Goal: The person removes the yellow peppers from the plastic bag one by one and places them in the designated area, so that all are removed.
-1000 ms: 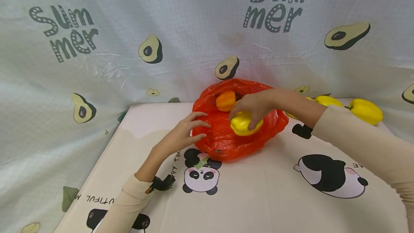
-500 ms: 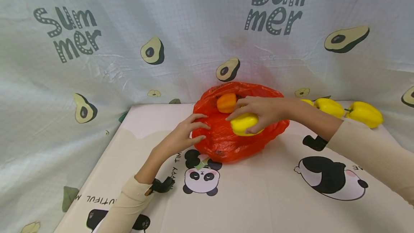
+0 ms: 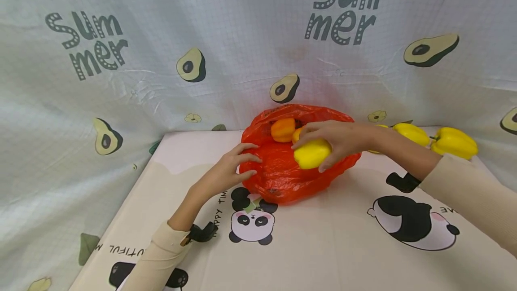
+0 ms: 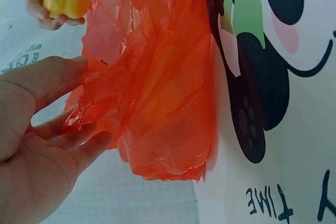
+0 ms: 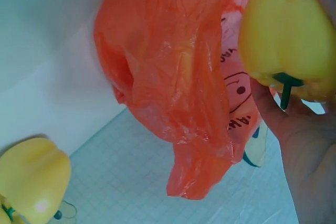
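A red plastic bag [image 3: 278, 160] stands on the table with its mouth spread wide. My left hand [image 3: 232, 167] holds the bag's left rim, thumb on one side of the thin plastic and fingers on the other, as the left wrist view shows. Over the mouth, my right hand [image 3: 333, 140] grips a yellow bell pepper [image 3: 312, 154], its green stem [image 5: 286, 90] visible in the right wrist view. Inside the bag lies an orange bell pepper [image 3: 282, 130], with another orange piece partly hidden behind my right fingers.
More yellow bell peppers [image 3: 454, 143] lie along the table's back right, one partly hidden by my right forearm. A patterned cloth [image 3: 234, 35] hangs behind the table. Panda prints mark the tablecloth [image 3: 315, 237].
My right hand, still gripping the yellow pepper, has shifted slightly right and turned, showing more of the pepper. The left hand stays at the bag's rim.
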Tool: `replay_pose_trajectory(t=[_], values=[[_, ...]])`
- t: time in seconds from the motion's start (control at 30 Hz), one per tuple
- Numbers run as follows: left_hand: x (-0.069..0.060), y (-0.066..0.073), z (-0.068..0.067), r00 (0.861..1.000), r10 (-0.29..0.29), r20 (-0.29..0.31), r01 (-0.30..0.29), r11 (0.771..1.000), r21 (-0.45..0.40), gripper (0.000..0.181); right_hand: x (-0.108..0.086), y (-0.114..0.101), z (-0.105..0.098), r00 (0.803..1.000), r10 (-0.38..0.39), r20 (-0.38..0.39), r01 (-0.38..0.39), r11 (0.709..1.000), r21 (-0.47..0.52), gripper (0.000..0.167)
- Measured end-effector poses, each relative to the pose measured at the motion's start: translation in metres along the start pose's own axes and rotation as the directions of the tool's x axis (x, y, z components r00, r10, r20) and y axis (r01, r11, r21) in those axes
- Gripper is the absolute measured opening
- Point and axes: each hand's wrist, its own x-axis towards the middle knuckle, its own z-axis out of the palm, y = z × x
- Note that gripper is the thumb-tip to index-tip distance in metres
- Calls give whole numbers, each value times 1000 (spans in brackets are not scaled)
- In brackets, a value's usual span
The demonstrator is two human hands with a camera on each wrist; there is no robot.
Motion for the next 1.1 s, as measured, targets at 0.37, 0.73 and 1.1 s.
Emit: replay_pose_trajectory(t=[0.37, 0.73, 1.1], values=[[0, 1, 1, 1000, -8, 1, 8, 1000, -8, 27, -15, 2, 2, 987, 84, -138, -78, 996, 47, 63], [1, 2, 0, 1000, -22, 6, 22, 1000, -10, 27, -30, 7, -5, 979, 56, -194, -65, 997, -41, 62], [1, 1, 0, 1000, -22, 5, 22, 1000, -9, 26, -51, 7, -10, 961, 78, -266, -102, 992, -78, 64]])
